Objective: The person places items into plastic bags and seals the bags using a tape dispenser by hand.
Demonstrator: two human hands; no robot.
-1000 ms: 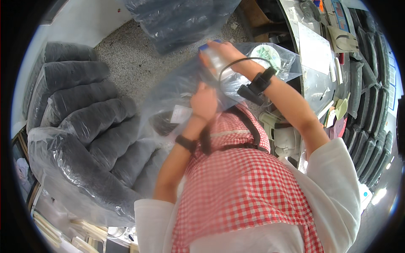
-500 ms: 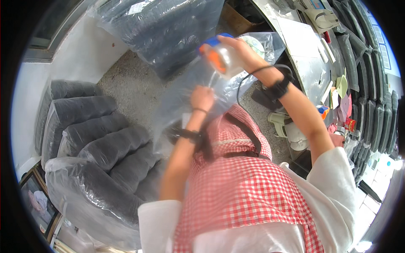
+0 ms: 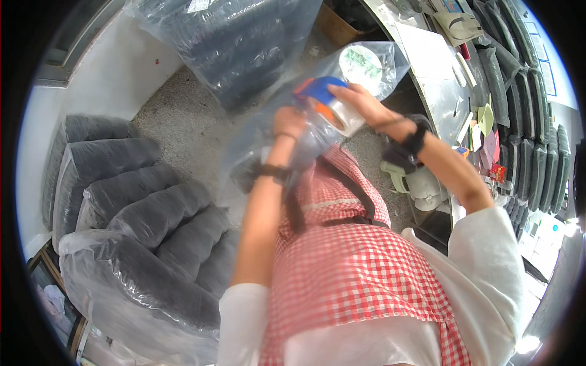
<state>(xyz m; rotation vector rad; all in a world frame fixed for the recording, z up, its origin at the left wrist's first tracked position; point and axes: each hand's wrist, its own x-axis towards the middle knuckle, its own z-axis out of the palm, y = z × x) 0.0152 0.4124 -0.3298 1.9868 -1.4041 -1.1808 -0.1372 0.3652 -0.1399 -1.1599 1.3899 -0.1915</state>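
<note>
My right hand (image 3: 366,110) is closed on a blue-and-orange tape dispenser (image 3: 320,91) with a roll of clear tape, held over a large translucent plastic bag (image 3: 262,128). My left hand (image 3: 289,124) is closed on that bag, just left of the dispenser, and is slightly blurred. A white round item with a green pattern (image 3: 360,66), perhaps a tape roll, lies at the bag's upper right end. Whatever is inside the bag around my left wrist is dark and too hazy to make out.
Plastic-wrapped dark cushions (image 3: 140,226) are piled at the left, with a bagged bundle (image 3: 244,49) beyond. A cardboard box (image 3: 336,24) stands at the back. At the right are a cluttered metal table (image 3: 427,97) and stacked bagged cushions (image 3: 525,110). Grey speckled floor (image 3: 171,128) shows between.
The dispenser came into clearer view in my right hand, then moved down and right over the bag. My left hand rose slightly with the bag. The view shifted, showing more of the back bundle.
</note>
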